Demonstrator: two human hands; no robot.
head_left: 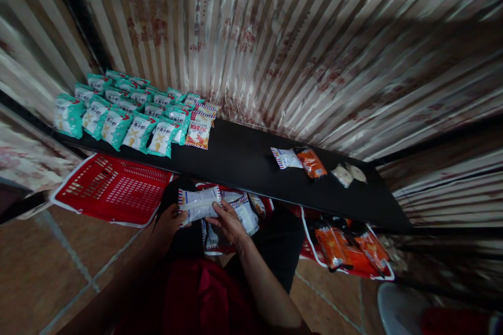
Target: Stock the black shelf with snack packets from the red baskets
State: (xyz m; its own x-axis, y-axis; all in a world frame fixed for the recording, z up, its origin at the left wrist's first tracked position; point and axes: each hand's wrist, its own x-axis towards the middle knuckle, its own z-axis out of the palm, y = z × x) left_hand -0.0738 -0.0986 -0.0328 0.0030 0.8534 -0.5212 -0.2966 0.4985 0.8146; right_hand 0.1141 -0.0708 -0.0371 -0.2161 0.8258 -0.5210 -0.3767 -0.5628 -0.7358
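Note:
Between my two hands is a white snack bag (199, 203) with red-and-blue striped ends, its printed side facing up. My left hand (171, 222) is closed on the bag's left end. My right hand (230, 222) pinches its lower right corner between thumb and fingers. Just beneath, between my knees, more striped snack bags (247, 215) fill a red basket partly hidden by my hands and legs. On the black shelf (239, 154) ahead, a red-and-white striped bag (199, 130) stands beside rows of teal snack bags (135, 131).
Farther right on the shelf lie a white striped bag (286, 158), an orange packet (312, 162) and two small pale packets (342, 175). A red basket (118, 186) sits at left under the shelf edge. Another basket (387, 274) at right holds orange packets (332, 246). Pleated curtains hang behind.

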